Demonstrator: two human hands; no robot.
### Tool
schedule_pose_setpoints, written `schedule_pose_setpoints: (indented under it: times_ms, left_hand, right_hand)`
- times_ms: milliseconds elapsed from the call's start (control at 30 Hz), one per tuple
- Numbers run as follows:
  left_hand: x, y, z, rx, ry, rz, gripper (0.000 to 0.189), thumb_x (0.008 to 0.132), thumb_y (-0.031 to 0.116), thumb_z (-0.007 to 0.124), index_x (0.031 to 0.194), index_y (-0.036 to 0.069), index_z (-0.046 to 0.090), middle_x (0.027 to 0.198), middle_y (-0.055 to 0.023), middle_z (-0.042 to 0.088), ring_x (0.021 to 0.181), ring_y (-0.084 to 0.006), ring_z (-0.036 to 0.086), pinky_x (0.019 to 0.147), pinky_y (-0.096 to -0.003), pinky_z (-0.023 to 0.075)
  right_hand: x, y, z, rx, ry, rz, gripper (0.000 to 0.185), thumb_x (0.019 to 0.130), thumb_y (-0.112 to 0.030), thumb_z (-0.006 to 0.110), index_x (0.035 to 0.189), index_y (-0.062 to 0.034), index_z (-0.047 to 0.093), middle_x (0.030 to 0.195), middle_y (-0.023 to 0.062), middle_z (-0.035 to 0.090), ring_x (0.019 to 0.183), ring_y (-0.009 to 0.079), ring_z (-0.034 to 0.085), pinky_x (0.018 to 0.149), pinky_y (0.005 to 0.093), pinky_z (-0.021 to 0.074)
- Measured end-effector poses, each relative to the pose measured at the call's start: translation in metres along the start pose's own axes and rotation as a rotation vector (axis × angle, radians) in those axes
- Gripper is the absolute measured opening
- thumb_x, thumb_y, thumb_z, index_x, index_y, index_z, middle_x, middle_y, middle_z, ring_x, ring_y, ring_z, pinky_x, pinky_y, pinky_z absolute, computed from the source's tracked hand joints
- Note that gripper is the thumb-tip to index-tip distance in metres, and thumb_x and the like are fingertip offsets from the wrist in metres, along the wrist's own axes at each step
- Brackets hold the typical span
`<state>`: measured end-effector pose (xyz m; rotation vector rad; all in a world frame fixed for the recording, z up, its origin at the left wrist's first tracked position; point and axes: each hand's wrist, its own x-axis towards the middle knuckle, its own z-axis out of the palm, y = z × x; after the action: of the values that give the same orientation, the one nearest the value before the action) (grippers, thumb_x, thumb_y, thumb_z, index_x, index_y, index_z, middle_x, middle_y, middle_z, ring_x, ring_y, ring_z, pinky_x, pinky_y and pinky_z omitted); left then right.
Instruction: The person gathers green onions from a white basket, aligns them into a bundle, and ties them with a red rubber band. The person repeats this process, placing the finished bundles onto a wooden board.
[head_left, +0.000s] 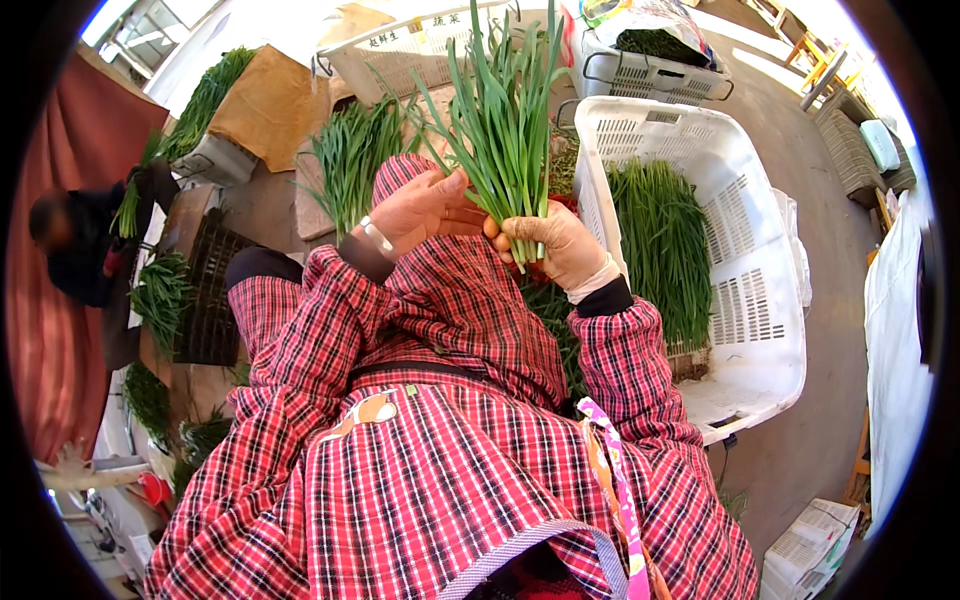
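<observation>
My right hand (559, 244), in a pale glove with bare fingertips, grips a bunch of long, flat-leaved greens (511, 146), which look like garlic chives. Its fingers close around the pale stem ends, and the leaves fan upward away from me. My left hand (429, 210), a silvery bracelet at its wrist, is just left of the stems. Its thumb stands apart from the fingers and nothing shows in the palm; whether the fingertips touch the bunch is hard to see. To the right, a white slotted plastic crate (757, 367) holds a thick layer of similar greens (660, 255).
Loose greens (358, 157) lie on a low surface beyond my left hand. Another white crate (409, 56) is ahead, and a loaded crate (652, 79) stands front right. A brown cloth (274, 105) partly covers a crate. At left sits another person (86, 240) near a dark crate (214, 289).
</observation>
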<state>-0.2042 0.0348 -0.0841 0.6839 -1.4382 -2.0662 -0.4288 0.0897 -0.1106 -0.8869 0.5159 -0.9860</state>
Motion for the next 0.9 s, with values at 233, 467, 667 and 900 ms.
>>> schedule_pose_setpoints:
  times_ms: [233,467,667,900]
  left_hand:
    - [0.03,-0.012,0.004,-0.68,-0.206,0.306,0.081,0.083,0.045,0.067,0.141,0.0,0.032,0.13,-0.0201,0.047,0.118,-0.0325,0.05,0.105,-0.042,0.0389]
    - [0.022,0.01,-0.021,-0.681,-0.056,0.363,0.024,0.087,0.008,0.063,0.105,-0.004,0.054,0.088,-0.0051,0.056,0.078,-0.0122,0.054,0.079,-0.0297,0.0482]
    - [0.009,0.019,-0.019,-0.575,0.067,0.357,0.027,0.09,0.018,0.063,0.109,0.002,0.053,0.091,-0.0028,0.058,0.089,-0.0183,0.059,0.088,-0.034,0.0484]
    - [0.017,0.0,-0.001,-0.619,0.102,0.216,0.03,0.091,0.018,0.061,0.113,-0.001,0.055,0.101,-0.0102,0.062,0.096,-0.0232,0.06,0.091,-0.0373,0.0494]
  right_hand:
    - [0.015,0.021,0.036,0.155,-0.138,0.255,0.024,0.091,-0.014,0.059,0.108,0.0018,0.058,0.09,0.0118,0.065,0.07,0.0146,0.063,0.061,0.0297,0.0534]
    - [-0.017,0.025,0.031,0.111,-0.25,0.375,0.028,0.098,-0.018,0.05,0.109,0.0062,0.057,0.081,0.0119,0.065,0.057,0.0138,0.061,0.048,0.0216,0.0491]
    - [-0.053,-0.003,0.041,-0.405,0.279,-0.164,0.018,0.096,-0.006,0.051,0.105,0.0006,0.066,0.084,0.0045,0.065,0.07,0.0089,0.061,0.062,0.0205,0.0487]
    - [-0.001,-0.005,0.066,-1.285,0.379,-0.836,0.031,0.074,-0.005,0.071,0.104,-0.012,0.072,0.084,0.0052,0.064,0.075,0.0214,0.06,0.07,0.0311,0.0479]
